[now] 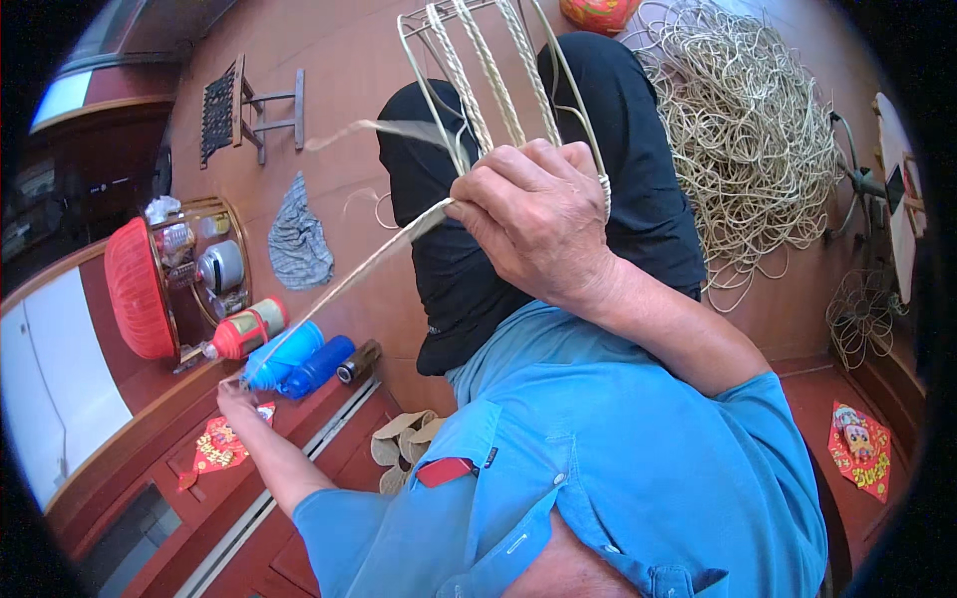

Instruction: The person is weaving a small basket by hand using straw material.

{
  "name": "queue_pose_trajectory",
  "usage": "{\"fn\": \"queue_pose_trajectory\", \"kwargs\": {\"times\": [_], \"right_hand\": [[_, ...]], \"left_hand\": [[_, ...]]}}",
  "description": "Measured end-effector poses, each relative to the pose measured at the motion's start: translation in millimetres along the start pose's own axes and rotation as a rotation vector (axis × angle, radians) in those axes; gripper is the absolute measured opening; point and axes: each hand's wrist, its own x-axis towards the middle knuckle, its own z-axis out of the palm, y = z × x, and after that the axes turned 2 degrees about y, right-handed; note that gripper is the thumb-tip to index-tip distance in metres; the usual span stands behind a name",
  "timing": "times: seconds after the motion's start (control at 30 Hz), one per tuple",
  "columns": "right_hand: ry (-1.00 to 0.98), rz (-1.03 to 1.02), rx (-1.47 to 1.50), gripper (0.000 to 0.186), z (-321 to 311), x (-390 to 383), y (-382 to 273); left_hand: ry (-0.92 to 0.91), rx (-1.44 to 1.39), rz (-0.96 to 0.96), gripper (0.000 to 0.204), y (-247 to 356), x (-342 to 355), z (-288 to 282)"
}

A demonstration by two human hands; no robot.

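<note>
A wire frame (427, 65) wound with several braided pale cords (474, 85) rests across my dark-trousered knees (633, 169). My right hand (528, 209) is closed on the lower end of the frame and on a pale strand (389, 249). The strand stretches down-left from it to my left hand (237, 389), whose fingers are pinched on it at the lower left, far out from my body. A loose, blurred tail of fibre (409, 130) hangs left of the frame.
A big tangled heap of cord (748, 130) lies at right, above a wire coil (859, 324). At left are a wooden stool (274, 100), grey cloth (299, 244), rack with red mesh cover (140, 289), red flask (249, 329) and blue bottles (314, 367).
</note>
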Motion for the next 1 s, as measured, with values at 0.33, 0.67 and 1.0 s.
{"fn": "queue_pose_trajectory", "kwargs": {"times": [0.33, 0.67, 1.0], "right_hand": [[-0.013, -0.012, -0.005, 0.013, -3, 2, 0], [-0.046, -0.023, -0.051, 0.013, -9, 2, 5], [-0.032, 0.04, -0.005, 0.013, -10, 0, 4]], "left_hand": [[0.312, -2.106, -0.942, 0.046, 138, 461, -276], [0.255, -1.976, -1.008, 0.018, 145, 445, -212], [0.17, -1.271, -2.75, 0.03, 93, 98, 56]]}}
